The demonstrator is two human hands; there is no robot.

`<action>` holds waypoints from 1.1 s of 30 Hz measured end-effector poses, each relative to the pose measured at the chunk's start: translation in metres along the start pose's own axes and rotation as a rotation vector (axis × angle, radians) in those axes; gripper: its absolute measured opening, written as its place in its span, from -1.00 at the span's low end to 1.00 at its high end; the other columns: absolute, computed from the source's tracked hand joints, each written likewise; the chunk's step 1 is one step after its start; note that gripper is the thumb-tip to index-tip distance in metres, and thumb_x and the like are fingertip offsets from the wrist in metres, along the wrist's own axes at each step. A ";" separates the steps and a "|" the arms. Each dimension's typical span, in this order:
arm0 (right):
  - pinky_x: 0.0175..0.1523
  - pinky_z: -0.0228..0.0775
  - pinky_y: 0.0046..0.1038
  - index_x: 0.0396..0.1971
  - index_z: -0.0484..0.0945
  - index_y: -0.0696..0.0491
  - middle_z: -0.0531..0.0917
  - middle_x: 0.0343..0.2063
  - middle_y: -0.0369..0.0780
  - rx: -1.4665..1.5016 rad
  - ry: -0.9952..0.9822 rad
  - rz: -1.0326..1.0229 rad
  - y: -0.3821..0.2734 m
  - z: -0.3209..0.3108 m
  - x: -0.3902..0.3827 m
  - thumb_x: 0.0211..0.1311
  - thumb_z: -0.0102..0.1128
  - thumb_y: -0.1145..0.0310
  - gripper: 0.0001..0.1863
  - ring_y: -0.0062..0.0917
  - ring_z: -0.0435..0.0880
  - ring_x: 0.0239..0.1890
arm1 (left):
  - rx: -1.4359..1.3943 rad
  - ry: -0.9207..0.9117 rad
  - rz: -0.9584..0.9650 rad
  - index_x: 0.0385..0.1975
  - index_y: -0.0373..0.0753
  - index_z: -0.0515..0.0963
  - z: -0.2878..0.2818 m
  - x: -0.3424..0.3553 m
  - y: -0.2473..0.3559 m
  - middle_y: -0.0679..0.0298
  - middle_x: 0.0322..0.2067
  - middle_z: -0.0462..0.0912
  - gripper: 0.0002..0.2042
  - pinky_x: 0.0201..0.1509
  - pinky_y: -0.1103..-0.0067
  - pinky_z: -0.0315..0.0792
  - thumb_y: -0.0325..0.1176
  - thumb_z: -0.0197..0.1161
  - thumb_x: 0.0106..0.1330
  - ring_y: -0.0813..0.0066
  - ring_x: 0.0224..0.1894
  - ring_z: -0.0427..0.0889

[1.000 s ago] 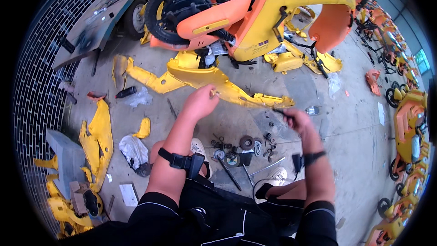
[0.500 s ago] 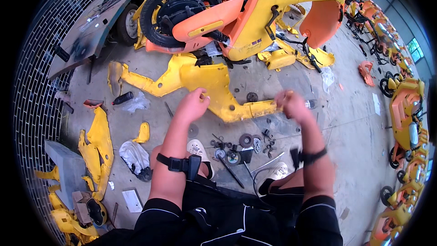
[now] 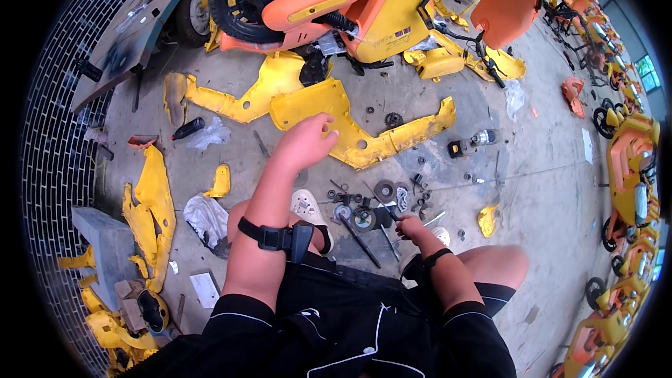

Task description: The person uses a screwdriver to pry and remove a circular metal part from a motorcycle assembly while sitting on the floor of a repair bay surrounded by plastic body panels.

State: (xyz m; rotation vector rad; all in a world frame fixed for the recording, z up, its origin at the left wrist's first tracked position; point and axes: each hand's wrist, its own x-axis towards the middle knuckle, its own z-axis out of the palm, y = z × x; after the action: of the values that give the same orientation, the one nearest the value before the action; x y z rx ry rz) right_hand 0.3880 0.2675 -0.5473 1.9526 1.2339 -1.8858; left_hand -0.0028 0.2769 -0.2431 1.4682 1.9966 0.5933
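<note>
My left hand (image 3: 313,138) is raised at the lower edge of a yellow plastic body panel (image 3: 378,143) lying on the floor, its fingers loosely curled and apart; whether they touch it I cannot tell. My right hand (image 3: 409,227) is low, closed on a thin dark tool (image 3: 392,211) over a cluster of washers, sprockets and small black parts (image 3: 383,190). A long dark bar (image 3: 360,241) lies by my feet. A small yellow-and-black power tool or battery (image 3: 458,148) and a clear-and-black cylindrical object (image 3: 484,137) sit right of the panel.
An orange-and-yellow scooter (image 3: 378,28) lies on its side ahead. A tilted board (image 3: 126,42), loose yellow panels (image 3: 150,217), a white bag (image 3: 204,220) and a grey block (image 3: 101,245) are leftward. Rows of scooters (image 3: 626,175) line the right, by a small yellow piece (image 3: 488,220).
My right hand has left the panel's right end and dropped toward the small parts. The panel has settled onto the floor, its right end higher in the picture. My left hand has risen slightly.
</note>
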 end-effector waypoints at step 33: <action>-0.43 0.28 -0.54 -0.09 0.57 0.14 0.58 -0.48 -0.32 0.545 0.156 -0.777 -0.252 -0.043 -0.103 0.46 0.01 0.33 -0.77 -0.63 0.49 -0.50 | 0.048 0.007 0.116 0.15 -0.23 0.51 0.020 0.023 0.027 0.04 0.04 0.64 -0.58 0.15 0.31 0.50 -0.17 0.21 0.36 0.05 0.06 0.63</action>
State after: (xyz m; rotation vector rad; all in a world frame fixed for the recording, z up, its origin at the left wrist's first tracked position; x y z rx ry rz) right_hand 0.2734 0.4119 -0.3423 2.0622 1.8855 -2.7105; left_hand 0.0248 0.3072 -0.2448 1.6217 1.9524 0.6036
